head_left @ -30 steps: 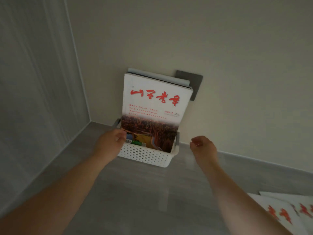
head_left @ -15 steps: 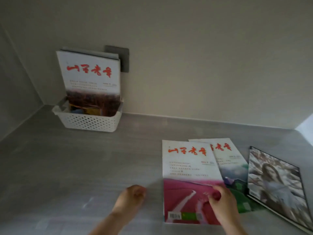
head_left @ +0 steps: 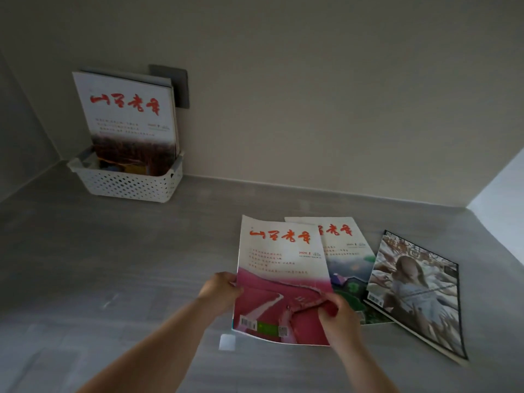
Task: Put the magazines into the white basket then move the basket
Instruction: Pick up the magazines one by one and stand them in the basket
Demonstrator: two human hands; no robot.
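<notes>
A white perforated basket point(head_left: 127, 184) stands in the far left corner against the wall, with magazines point(head_left: 129, 114) upright in it, red lettering on the front cover. On the grey counter lies a pink-covered magazine point(head_left: 279, 268). My left hand point(head_left: 219, 290) grips its left edge and my right hand point(head_left: 338, 316) pinches its right edge, bending the cover; its near end is lifted a little. Under it to the right lies a green-covered magazine point(head_left: 350, 262). Further right lies a dark-framed magazine point(head_left: 416, 290) showing a person in white.
A dark grey wall plate point(head_left: 177, 83) sits behind the basket. A small white square point(head_left: 226, 342) lies on the counter near the pink magazine's corner. The counter point(head_left: 113, 265) meets walls at the back and left; a bright wall point(head_left: 499, 205) closes the right.
The view swung from the basket to the loose magazines. My hands left the basket; now both hold the pink magazine, the left hand having closed on its left edge.
</notes>
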